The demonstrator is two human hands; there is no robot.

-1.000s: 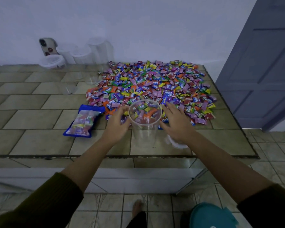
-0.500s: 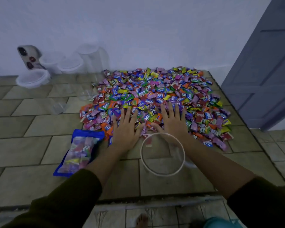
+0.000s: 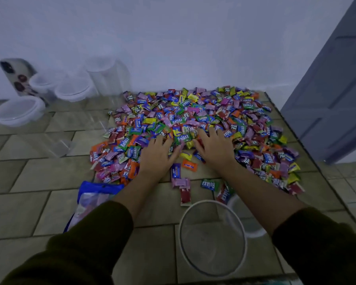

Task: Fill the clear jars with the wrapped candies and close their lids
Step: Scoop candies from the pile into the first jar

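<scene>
A wide pile of wrapped candies (image 3: 193,116) in many colours covers the back right of the tiled counter. My left hand (image 3: 156,155) and my right hand (image 3: 214,147) lie palm down side by side on the pile's near edge, fingers spread and their tips buried among the wrappers. A few loose candies (image 3: 183,182) lie just behind my wrists. An open clear jar (image 3: 179,237) stands near the counter's front edge under my right forearm, with nothing visible inside. Its white lid (image 3: 253,233) lies right of it, partly hidden by that arm.
A blue candy bag (image 3: 90,198) lies flat under my left forearm. Several lidded clear jars (image 3: 74,91) stand at the back left by the wall, beside a leaning phone (image 3: 12,75). The counter ends at the right (image 3: 308,159) near a grey door (image 3: 337,89).
My view has leaned forward over the counter. Both hands left the jar's sides and slid further into the pile, and a few candies now trail behind them toward the jar.
</scene>
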